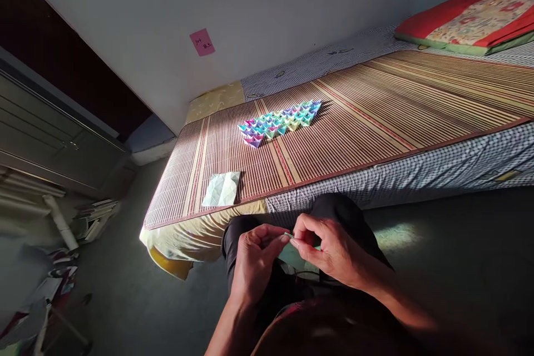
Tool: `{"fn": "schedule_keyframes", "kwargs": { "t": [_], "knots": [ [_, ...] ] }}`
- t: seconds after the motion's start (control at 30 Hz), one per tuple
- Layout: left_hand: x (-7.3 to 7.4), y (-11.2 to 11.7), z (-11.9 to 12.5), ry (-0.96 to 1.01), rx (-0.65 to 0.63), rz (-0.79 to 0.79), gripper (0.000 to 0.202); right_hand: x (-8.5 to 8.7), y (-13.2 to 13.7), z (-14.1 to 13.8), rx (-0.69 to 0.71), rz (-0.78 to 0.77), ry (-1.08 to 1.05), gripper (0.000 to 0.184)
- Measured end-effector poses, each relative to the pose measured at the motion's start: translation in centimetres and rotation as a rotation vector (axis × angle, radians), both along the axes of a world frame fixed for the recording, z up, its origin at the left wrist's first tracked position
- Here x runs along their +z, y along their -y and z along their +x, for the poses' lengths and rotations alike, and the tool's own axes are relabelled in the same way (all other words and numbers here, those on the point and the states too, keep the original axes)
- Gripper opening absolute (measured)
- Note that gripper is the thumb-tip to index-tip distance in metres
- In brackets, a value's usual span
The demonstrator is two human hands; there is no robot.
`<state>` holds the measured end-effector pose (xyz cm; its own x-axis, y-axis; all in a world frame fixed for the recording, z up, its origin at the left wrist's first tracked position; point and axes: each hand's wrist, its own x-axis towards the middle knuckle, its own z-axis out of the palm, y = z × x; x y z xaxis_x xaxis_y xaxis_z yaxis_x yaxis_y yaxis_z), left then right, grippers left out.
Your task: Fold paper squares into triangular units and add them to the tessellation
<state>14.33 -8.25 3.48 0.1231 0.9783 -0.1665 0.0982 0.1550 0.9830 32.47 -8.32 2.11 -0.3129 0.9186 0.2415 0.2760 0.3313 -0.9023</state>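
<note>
Over my lap, my left hand [257, 253] and my right hand [331, 247] meet, both pinching the top edge of a pale green sheet of paper [293, 256]. The sheet hangs below the fingertips and is partly hidden by the hands. On the bed mat [354, 128] in front of me stand several small folded paper boats [281, 122] in close rows, coloured purple, pink, teal and yellow. Closer to the mat's front left corner lies a square of pale paper [222, 189] with crease lines across it.
The bed's checked sheet [450, 156] drapes over its front edge. A red floral folded quilt [479, 16] lies at the far right. A pink note [202, 42] is stuck to the wall. On the left are a cabinet [54, 139] and a stack of books or papers [95, 219] on the floor.
</note>
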Motion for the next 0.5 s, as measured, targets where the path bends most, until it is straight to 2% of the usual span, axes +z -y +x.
{"fn": "schedule_keyframes", "kwargs": {
  "t": [0.13, 0.23, 0.4, 0.5],
  "knots": [
    [-0.4, 0.1, 0.3, 0.018, 0.027, -0.008, 0.024, -0.1, -0.1, 0.0, -0.03, 0.001, -0.019, 0.016],
    [-0.9, 0.1, 0.3, 0.078, 0.07, -0.004, 0.025, 0.1, -0.2, 0.1, -0.026, -0.064, -0.053, 0.009],
    [-1.3, 0.0, 0.1, 0.191, 0.079, -0.051, 0.025, 0.8, -0.3, 0.5, -0.009, -0.131, -0.056, 0.028],
    [-1.2, 0.1, 0.2, 0.193, 0.053, -0.055, 0.024, 0.7, -0.4, 0.6, -0.045, -0.151, -0.071, 0.032]
  ]
}}
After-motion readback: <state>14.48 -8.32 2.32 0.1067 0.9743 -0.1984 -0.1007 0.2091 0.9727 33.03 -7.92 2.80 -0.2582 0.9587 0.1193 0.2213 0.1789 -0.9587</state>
